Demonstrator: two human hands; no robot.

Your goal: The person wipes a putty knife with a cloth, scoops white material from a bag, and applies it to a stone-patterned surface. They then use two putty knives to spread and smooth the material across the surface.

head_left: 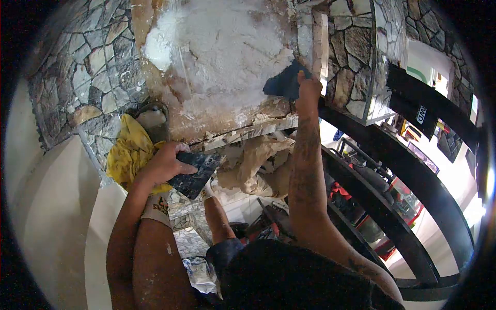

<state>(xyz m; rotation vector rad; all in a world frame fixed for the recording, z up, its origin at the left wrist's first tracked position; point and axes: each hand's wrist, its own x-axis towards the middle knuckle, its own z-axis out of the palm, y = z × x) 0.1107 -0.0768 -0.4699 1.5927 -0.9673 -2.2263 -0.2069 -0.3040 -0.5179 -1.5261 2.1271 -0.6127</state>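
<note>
My right hand (pixel 309 92) is closed around a dark blue flat spreader (pixel 284 82). Its blade lies against a board-like step (pixel 186 121) coated with whitish plaster (pixel 222 57), near the right side. Lower down, my left hand (pixel 164 164) grips a dark, smeared flat plate (pixel 196 174) between thumb and fingers, just below the step's front edge. A crumpled yellow cloth (pixel 126 152) with dark stains lies beside my left wrist. Clumps of plaster stick along the front edge.
Stone-patterned facing (pixel 95 64) borders the step on both sides. Curved black rails (pixel 377 206) run down the right, with cluttered items below. Brown crumpled sheeting (pixel 258 165) hangs under the edge. My legs are below, beside a white plastic bag (pixel 200 275).
</note>
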